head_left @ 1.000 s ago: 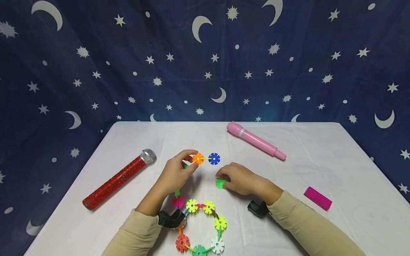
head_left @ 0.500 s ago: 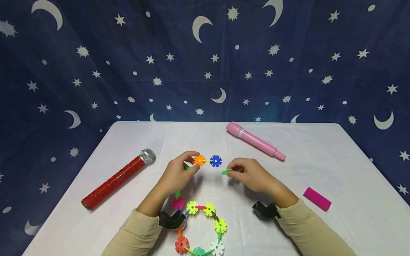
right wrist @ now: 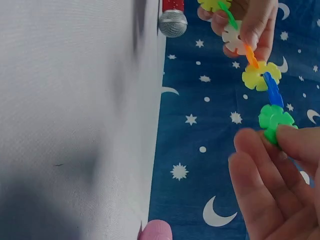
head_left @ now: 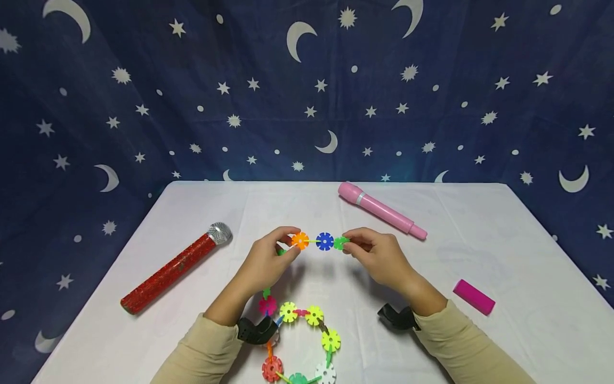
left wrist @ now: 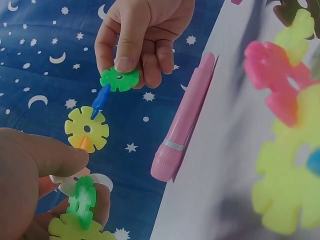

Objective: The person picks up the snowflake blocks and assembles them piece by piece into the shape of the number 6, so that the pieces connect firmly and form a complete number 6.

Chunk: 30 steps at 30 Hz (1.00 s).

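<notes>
A chain of notched plastic discs (flower-shaped linking pieces) is stretched between both hands above the table. My left hand (head_left: 266, 261) pinches it at the orange disc (head_left: 300, 240); a white disc (right wrist: 232, 39) sits by the thumb in the right wrist view. A yellow disc (left wrist: 95, 131), edge-on to the head camera, links orange to the blue disc (head_left: 324, 241). My right hand (head_left: 384, 260) pinches the green disc (head_left: 341, 243) between thumb and fingers, its edge meeting the blue one. The chain trails behind the left wrist to a loop with yellow discs (head_left: 331, 340).
A red glittery microphone (head_left: 168, 272) lies on the left of the white-covered table (head_left: 408, 362). At the back is a pink toy microphone (head_left: 384, 212), and a magenta tube (head_left: 474, 297) lies at right. A navy star-and-moon cloth (head_left: 268, 133) hangs behind.
My right hand has lifted the green disc from lower right of the blue disc, turned it and brought it against the blue disc's right edge. The left hand has barely moved.
</notes>
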Tool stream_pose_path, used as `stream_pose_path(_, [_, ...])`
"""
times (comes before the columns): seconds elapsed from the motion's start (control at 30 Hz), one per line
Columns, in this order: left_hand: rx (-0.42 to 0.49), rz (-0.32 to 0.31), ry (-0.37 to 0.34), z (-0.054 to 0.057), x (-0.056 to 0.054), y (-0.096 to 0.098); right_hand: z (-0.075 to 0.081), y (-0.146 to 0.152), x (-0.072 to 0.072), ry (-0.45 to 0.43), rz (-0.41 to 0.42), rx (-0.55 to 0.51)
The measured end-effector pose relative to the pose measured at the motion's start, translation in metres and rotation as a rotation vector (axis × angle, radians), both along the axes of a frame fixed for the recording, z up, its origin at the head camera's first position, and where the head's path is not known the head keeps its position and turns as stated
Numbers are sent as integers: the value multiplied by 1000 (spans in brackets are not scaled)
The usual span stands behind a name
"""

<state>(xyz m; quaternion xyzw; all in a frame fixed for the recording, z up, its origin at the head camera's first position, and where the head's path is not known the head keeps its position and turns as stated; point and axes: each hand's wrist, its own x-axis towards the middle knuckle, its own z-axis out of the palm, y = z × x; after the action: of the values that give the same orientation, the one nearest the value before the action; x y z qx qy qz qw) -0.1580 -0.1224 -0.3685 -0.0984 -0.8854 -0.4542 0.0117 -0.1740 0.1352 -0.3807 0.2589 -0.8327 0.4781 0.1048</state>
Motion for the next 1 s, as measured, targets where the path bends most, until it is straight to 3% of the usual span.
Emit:
stream_pose_path(0.3, [-5,-1,11,3,1,2,-2,-3,-1,258,-20,34])
stream_pose_path(0.63, [-5,-18,69,1,5,6,-8,-4,-5,521,-27,90])
stream_pose_path(1.0, [-34,-20,103,1,6,7,-12,-5,-6,531,0,89])
